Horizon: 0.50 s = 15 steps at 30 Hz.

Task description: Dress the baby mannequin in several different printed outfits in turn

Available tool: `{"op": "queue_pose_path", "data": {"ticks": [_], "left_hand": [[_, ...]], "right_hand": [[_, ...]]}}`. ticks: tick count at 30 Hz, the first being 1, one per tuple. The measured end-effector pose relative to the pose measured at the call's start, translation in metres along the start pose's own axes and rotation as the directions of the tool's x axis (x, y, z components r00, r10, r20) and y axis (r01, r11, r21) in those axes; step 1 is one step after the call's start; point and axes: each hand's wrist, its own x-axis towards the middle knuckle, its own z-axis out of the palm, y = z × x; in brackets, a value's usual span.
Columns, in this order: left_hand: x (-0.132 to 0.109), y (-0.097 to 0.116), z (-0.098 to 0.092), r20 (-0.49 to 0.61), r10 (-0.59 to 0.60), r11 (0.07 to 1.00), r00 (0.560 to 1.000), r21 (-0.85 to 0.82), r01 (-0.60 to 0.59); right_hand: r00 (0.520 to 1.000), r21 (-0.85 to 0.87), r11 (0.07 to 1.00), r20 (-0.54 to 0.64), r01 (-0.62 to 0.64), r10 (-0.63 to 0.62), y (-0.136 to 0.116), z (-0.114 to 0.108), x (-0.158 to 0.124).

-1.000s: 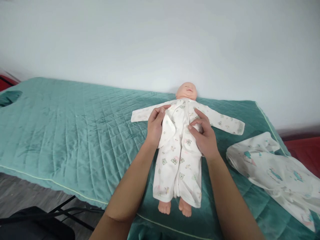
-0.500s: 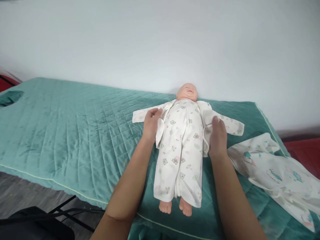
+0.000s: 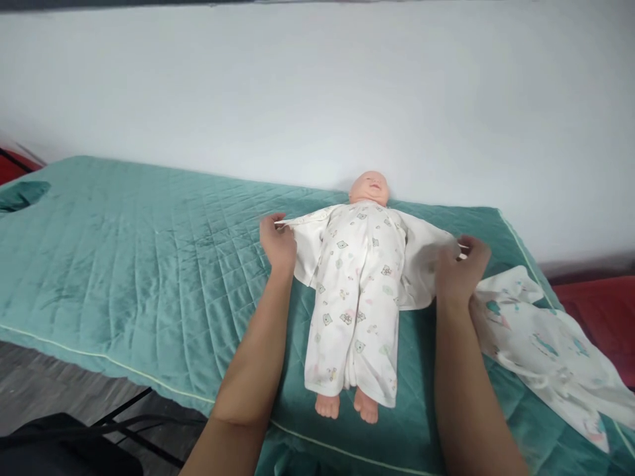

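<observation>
"Both hands hold the open jacket (image 3: 415, 254) spread: the left hand (image 3: 278, 242) pinches its left flap (image 3: 308, 248) by the edge; the right hand (image 3: 459, 271), blurred, appears to pinch its right flap (image 3: 421, 283). What does good handling require?"

"Even tension, presumably: flaps held at matching height, gripped by their edges, lightly enough that the clothed doll (image 3: 357, 297) is not dragged."

"Where does the doll lie, and how is it oriented?"

"Face up on the green quilted cover (image 3: 149, 264), its legs between the person's forearms. Its long axis runs from the wall (image 3: 317, 99) toward the person, the head (image 3: 368, 188) at the far end and slightly to the right, the feet (image 3: 327, 405) nearest. A second printed garment (image 3: 546, 344) lies beyond the right forearm."
</observation>
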Motion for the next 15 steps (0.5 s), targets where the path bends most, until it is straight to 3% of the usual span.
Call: {"op": "queue_pose_path", "data": {"ticks": [2,3,5,7,8,9,15], "left_hand": [[-0.007,0.007,0.004,-0.036,0.201,0.958,0.979,0.216,-0.189],[-0.011,0.011,0.006,0.003,0.305,0.908,0.952,0.302,-0.291],[-0.016,0.017,0.013,0.262,0.437,0.809,0.86,0.302,-0.504],[-0.018,0.017,0.019,0.485,0.466,0.742,0.74,0.241,-0.625],[-0.018,0.016,0.022,0.55,0.451,0.726,0.703,0.231,-0.647],[-0.017,0.014,0.024,0.582,0.428,0.721,0.692,0.241,-0.65],[-0.012,0.006,0.033,0.538,0.355,0.712,0.765,0.375,-0.594]], "right_hand": [[0.977,-0.033,0.978,0.059,0.205,-0.203,-0.009,0.002,-0.009],[0.956,-0.018,0.96,0.101,0.279,-0.276,-0.014,0.005,-0.014],[0.907,0.05,0.929,0.206,0.366,-0.368,-0.02,0.01,-0.022],[0.855,0.11,0.906,0.303,0.408,-0.422,-0.021,0.017,-0.025],[0.833,0.12,0.898,0.338,0.424,-0.439,-0.019,0.02,-0.025],[0.815,0.12,0.891,0.364,0.439,-0.45,-0.017,0.024,-0.024],[0.739,0.022,0.841,0.466,0.54,-0.487,-0.008,0.041,-0.006]]}}
